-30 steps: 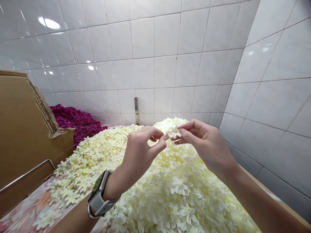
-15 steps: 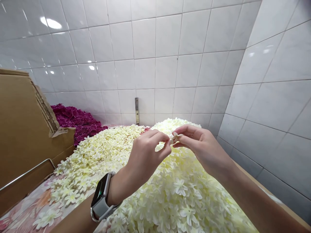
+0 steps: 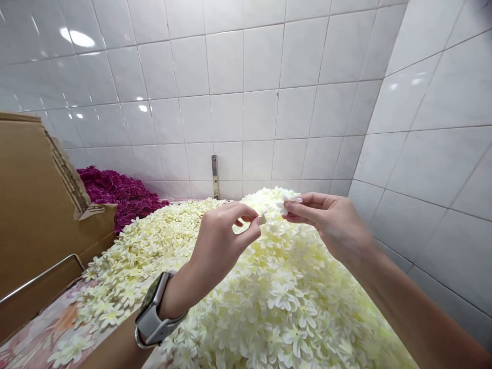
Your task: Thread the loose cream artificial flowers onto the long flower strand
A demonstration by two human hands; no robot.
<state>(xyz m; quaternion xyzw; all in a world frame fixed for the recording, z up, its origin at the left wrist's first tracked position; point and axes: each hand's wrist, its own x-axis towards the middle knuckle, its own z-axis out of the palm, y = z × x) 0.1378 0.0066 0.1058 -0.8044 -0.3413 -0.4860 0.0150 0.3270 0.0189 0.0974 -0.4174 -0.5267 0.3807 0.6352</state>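
Holding a white flower (image 3: 289,200) over the pale flower heap (image 3: 277,287), the right hand (image 3: 334,219) pinches it between its fingers; the left hand (image 3: 223,233) grips a small pale piece (image 3: 263,220) nearby, apart from the flower. Likely risk: squeezing too tight could crease the flower, too loose could lose it into the heap.

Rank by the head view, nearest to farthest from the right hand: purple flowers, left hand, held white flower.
1. White flower: pinched in the right hand.
2. Left hand: to its left.
3. Purple flowers: far left, partly behind the cardboard box.
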